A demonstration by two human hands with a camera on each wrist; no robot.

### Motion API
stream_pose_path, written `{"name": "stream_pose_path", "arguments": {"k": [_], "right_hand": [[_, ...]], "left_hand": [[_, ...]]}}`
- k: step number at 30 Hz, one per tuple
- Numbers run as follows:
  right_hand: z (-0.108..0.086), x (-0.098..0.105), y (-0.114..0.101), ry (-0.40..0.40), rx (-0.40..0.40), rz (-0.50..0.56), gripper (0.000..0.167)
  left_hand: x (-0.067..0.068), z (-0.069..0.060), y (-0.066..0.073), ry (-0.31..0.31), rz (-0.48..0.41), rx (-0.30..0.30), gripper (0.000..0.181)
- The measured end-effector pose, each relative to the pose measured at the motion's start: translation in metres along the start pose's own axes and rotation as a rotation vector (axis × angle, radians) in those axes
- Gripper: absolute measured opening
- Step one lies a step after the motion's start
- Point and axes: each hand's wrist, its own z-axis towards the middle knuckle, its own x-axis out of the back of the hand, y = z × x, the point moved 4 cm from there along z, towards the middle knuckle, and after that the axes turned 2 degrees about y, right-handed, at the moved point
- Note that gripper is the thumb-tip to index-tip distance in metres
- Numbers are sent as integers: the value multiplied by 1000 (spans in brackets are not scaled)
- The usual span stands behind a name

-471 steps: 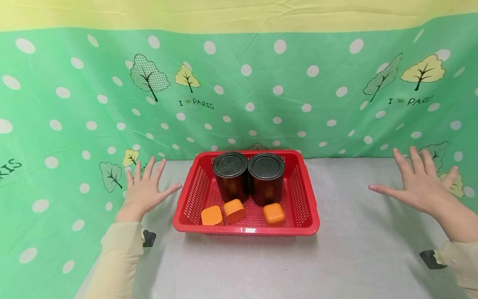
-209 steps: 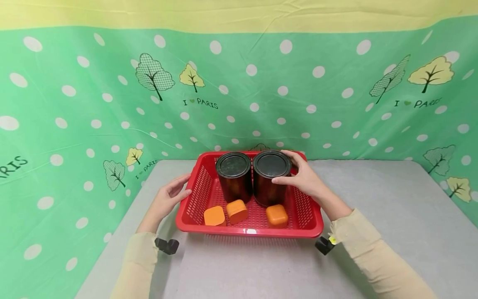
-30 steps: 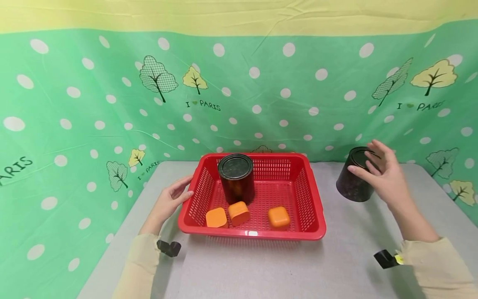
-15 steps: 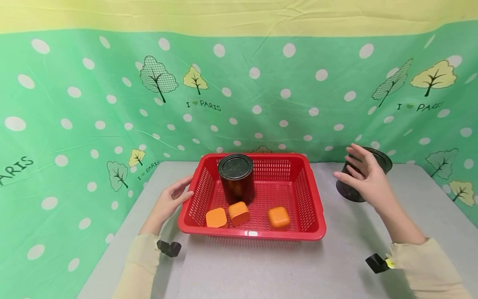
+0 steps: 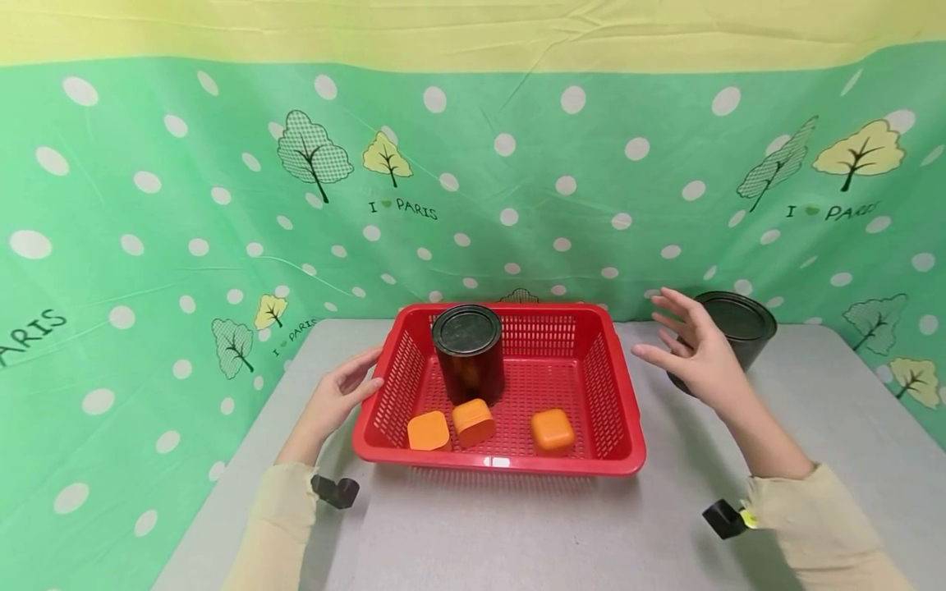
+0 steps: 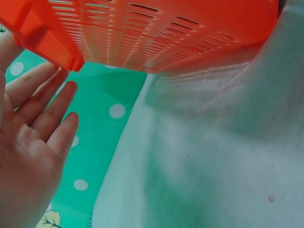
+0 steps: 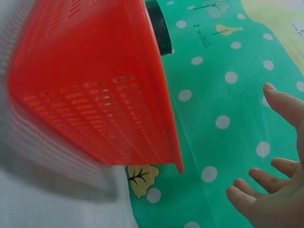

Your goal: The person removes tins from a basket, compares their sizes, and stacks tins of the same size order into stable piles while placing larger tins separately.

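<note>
In the head view, a red plastic basket point(image 5: 634, 427) holds a dark lidded can point(image 5: 470, 361) and three orange blocks: a left block point(image 5: 429, 432), a middle block point(image 5: 474, 422) and a right block point(image 5: 553, 431). My left hand point(image 5: 336, 398) holds the basket's left rim, thumb over it and fingertips against its outer side; some fingers hang free in the left wrist view. A second dark can point(image 5: 739, 324) stands upright on the table right of the basket, partly hidden behind my right hand point(image 5: 705, 361). That hand is in the air with spread fingers and nothing in it.
A light grey tabletop point(image 5: 488, 533) lies under the basket. Green dotted cloth point(image 5: 591, 205) with tree prints stands behind and at the sides. Each wrist carries a small black camera, one by the left sleeve point(image 5: 273, 525), one by the right sleeve point(image 5: 820, 525).
Over the last second my right hand has come away from the second can and moved left toward the basket. Earlier, that can stood inside the basket. My left hand has stayed at the rim.
</note>
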Motion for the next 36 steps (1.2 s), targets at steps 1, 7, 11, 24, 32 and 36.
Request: {"name": "stream_pose_path", "arguments": {"k": [1,7,11,24,32,36], "right_hand": [[1,-2,-1,-1,7,5,85],[3,-14,-8,-20,20,30,84],[5,-19,-12,-38,7,30,84],[13,-39,-20,-89,-37,34,86],[19,-52,-24,-111,-23,53,84],[21,-60,-27,-121,-16,70,84]], "left_hand": [[0,0,0,-1,1,2,57],[0,-1,1,-2,-14,-2,58],[0,-1,1,0,-13,1,58],[0,-2,2,2,-5,0,58],[-1,-1,2,7,-2,-9,57],[-1,-1,2,13,-2,-13,56]]}}
